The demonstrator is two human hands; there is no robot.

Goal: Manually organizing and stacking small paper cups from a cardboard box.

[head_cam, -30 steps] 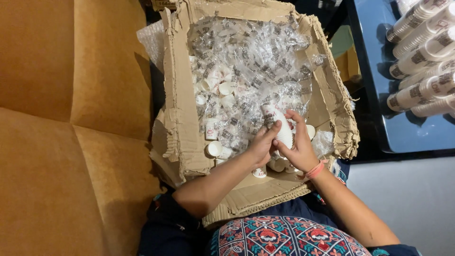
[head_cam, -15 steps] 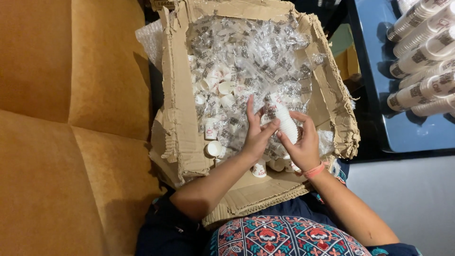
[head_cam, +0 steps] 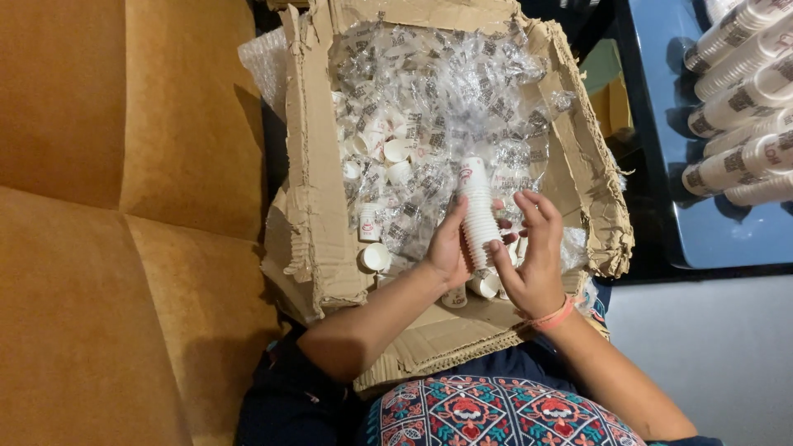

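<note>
A torn cardboard box rests on my lap, filled with small white paper cups in crinkled clear plastic wrappers. My left hand grips a stack of nested white cups from its left side, over the near part of the box. My right hand, with a pink band at the wrist, touches the stack's lower right with fingers spread and curled. Loose single cups lie beside and under my hands.
A tan upholstered seat fills the left side. At the right stands a blue tabletop with several long stacks of white cups lying on it. Patterned clothing shows at the bottom.
Both hands have shifted slightly and the cup stack now stands more upright between them; my left fingers have wrapped around it from being spread.
</note>
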